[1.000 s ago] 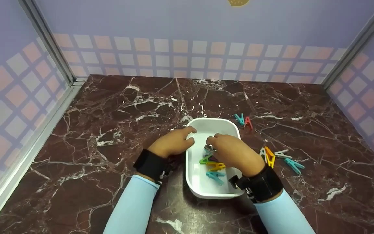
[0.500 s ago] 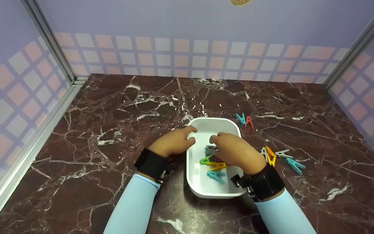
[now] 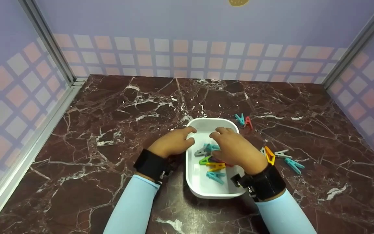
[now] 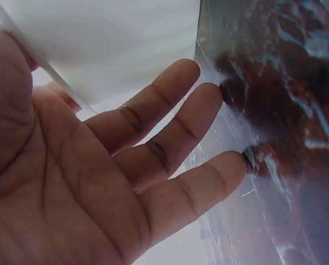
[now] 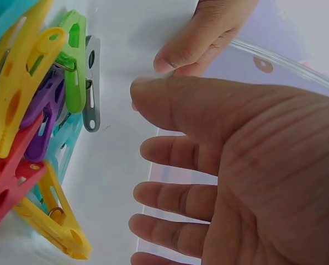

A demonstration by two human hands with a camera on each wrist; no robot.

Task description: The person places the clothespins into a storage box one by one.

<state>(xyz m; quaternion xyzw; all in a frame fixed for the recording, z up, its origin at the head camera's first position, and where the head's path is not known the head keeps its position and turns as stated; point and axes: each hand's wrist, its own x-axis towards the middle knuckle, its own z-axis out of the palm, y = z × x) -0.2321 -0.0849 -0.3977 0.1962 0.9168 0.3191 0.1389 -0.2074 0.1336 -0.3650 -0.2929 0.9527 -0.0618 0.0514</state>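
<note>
From where I stand, this looks like a small partitioned booth: beyond the person's fingers (image 3: pixel 190 130) stands a lilac wall (image 3: pixel 187 21) with pink and white squares, metal posts (image 3: pixel 47 40) edge it, and marble-patterned tabletop (image 3: pixel 86 169) spreads beneath them.

Lilac walls (image 3: pixel 187 26) checked in pink and white border a white-veined, dark red tabletop (image 3: pixel 86 165).

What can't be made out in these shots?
Head: much of the purple clip, behind the right grip.
Left wrist: the inside of the tray; only its outside shows.
Right wrist: part of the red clip, cut off by the left edge; most of the left grip, by the top edge.
</note>
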